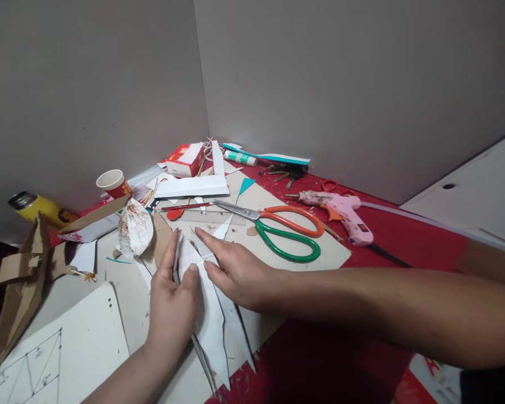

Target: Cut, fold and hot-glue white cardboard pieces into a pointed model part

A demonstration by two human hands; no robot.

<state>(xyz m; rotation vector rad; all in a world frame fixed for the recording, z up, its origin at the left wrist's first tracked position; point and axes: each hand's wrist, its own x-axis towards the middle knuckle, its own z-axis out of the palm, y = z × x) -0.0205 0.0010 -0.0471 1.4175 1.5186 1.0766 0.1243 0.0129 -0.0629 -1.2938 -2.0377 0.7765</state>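
Note:
A folded white paper or card piece with long pointed ends lies between my hands, its tips towards me. My left hand grips its left side, thumb pressed on top and fingers along the outer edge. My right hand holds the upper right side, index finger stretched out and thumb against a fold. Part of the piece is hidden by my fingers. Just beyond lie large scissors with one orange and one green handle, a ruler and a red pencil.
A pink glue gun lies at the right, its cord trailing. At the left are a cardboard boat shape, a yellow bottle, a paper cup and a drawn sheet. A glue stick and paper scraps lie near the walls.

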